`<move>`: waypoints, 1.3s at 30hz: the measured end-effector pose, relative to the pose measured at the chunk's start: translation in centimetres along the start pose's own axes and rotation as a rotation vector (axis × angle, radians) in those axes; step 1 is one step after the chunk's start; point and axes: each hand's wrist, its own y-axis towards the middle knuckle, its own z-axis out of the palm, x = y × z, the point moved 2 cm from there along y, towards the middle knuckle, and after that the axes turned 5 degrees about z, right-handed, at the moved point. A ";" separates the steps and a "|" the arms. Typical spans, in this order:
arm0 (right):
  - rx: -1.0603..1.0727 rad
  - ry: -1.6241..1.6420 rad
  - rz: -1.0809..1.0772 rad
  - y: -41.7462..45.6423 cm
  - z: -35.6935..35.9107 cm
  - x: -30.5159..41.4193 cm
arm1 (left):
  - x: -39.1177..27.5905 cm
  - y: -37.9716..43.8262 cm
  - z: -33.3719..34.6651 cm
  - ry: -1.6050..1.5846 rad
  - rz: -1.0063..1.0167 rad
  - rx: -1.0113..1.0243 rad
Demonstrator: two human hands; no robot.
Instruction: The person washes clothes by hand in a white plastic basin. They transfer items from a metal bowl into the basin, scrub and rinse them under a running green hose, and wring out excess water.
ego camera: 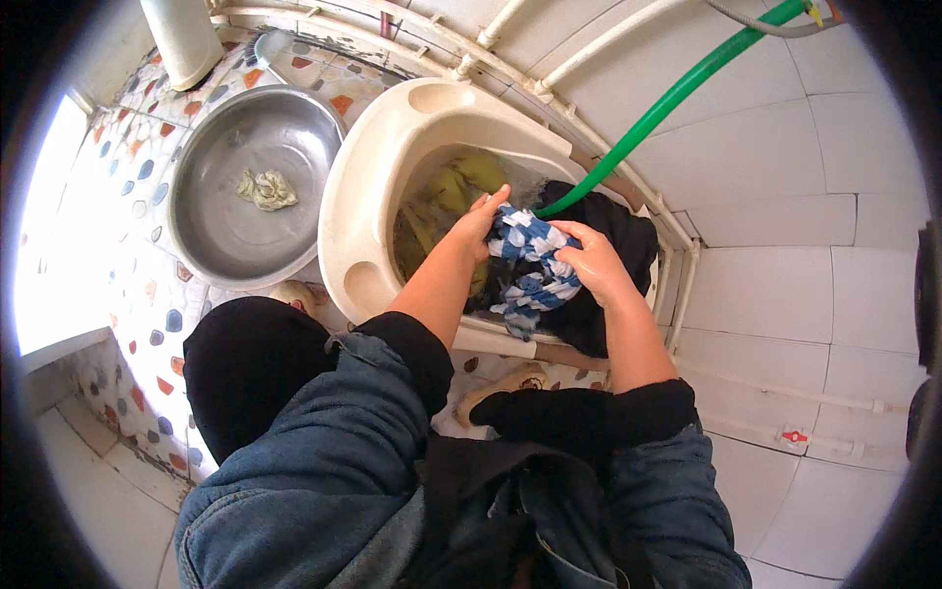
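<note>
Between both hands is a wet, bunched blue-and-white checked cloth [535, 258], held over a cream plastic tub [353, 199]. My left hand [482, 224] grips its left side, with the thumb pointing up. On the right edge, my right hand [595, 261] pinches the fabric between thumb and fingers. Olive-green cloth [467, 180] lies in the water on the tub's left. Black fabric [629, 235] fills the right end and hangs over the near rim. A green hose [662, 110] runs down into the tub, its lower end partly hidden behind the checked cloth.
Left of the tub stands a metal basin [213, 213] with a crumpled pale cloth [268, 190] in it. A brush [272, 51] lies behind the basin on the pebble-patterned floor [147, 191]. White pipes [552, 85] run along the tiled wall, close behind the tub.
</note>
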 end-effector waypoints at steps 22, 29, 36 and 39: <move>-0.090 0.910 0.411 1.3 0.3 -4.5 | 0.7 -5.2 9.2 0.921 0.808 -0.248; -0.294 0.116 0.108 2.1 1.9 -2.8 | 1.3 -0.4 -2.0 0.969 0.590 -0.619; -0.658 -0.424 -0.149 -0.1 -4.1 0.3 | -1.7 0.4 -5.3 1.386 0.420 -0.773; -0.877 -0.506 -0.286 0.8 -8.5 6.9 | -2.4 -3.0 -4.0 1.306 0.182 -0.740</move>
